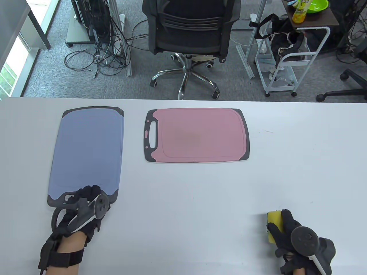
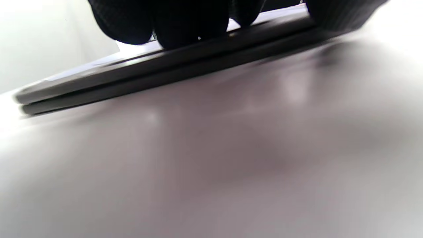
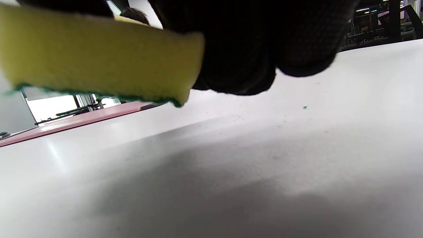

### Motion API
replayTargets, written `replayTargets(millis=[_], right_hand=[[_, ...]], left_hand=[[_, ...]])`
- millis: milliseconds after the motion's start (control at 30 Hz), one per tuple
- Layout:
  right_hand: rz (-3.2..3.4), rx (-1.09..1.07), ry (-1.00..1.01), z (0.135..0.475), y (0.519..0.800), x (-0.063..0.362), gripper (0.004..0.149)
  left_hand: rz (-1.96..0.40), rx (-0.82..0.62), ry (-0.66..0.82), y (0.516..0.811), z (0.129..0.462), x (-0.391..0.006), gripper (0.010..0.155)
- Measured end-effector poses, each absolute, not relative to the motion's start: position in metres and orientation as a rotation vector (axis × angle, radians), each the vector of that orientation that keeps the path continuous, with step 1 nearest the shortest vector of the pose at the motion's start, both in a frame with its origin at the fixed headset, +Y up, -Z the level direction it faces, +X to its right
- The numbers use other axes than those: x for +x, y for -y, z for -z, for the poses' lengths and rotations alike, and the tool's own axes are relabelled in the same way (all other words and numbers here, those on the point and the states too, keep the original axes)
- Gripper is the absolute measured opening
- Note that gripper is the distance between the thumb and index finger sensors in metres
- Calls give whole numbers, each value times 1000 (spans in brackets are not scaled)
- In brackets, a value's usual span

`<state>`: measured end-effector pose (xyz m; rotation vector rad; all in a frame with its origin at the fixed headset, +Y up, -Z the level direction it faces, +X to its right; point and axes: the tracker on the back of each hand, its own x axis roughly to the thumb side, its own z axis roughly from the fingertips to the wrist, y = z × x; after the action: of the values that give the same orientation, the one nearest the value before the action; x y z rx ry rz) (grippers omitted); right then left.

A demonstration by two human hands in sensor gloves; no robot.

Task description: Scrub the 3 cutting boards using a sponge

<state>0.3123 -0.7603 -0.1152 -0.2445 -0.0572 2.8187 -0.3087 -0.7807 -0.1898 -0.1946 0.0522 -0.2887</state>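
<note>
Right hand (image 1: 298,240) sits near the table's front right corner with its fingers curled round the yellow sponge (image 1: 273,226); in the right wrist view the sponge hangs just clear of the white table (image 1: 200,200), green scouring face down. Left hand (image 1: 83,206) rests on the dark handle end of the blue cutting board (image 1: 87,151), fingertips (image 2: 185,29) on its top. That wrist view shows two stacked edges, so a second board seems to lie under it; whether the thumb hooks beneath I cannot tell. The pink cutting board (image 1: 197,134) lies far from the sponge, up and to the left, its long axis running across the table, handle to the left. It looks the nearer board for the right hand, with bare table between. The blue board's long axis runs away from the person, well left.
</note>
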Motion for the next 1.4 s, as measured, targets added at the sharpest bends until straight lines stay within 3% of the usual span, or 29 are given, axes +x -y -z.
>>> replayTargets(millis=[167,500,567,600,700,833,967,1067,1167,1267,1400], right_hand=[[-2813,-235,43,114,760,312,77],[-2772,-234,56,113,759,316,77],[-2773,-233,48,114,760,316,77],[-2771,-231,47,114,760,315,77],[-2769,-235,41,115,761,315,77],[-2779,-251,23,116,763,315,77],[-2779,-266,8,115,765,314,77],[-2775,-272,19,114,764,315,77],[-2768,-280,4,115,765,316,77],[-2767,-276,10,115,765,317,77],[-2761,-261,31,114,763,315,77]], left_hand=[[286,-220,-68,786,187,-309,75],[30,-227,-9,788,191,-328,67],[-28,-93,29,778,189,-321,68],[-46,98,11,768,186,-313,68],[-177,420,-61,739,186,-299,65],[-676,562,-169,726,183,-309,57],[-982,696,-248,718,175,-330,52],[-1130,666,-218,715,174,-339,51],[-1398,507,-262,721,178,-337,50],[-1370,421,-171,730,183,-329,50],[-1390,150,-128,737,192,-312,51]])
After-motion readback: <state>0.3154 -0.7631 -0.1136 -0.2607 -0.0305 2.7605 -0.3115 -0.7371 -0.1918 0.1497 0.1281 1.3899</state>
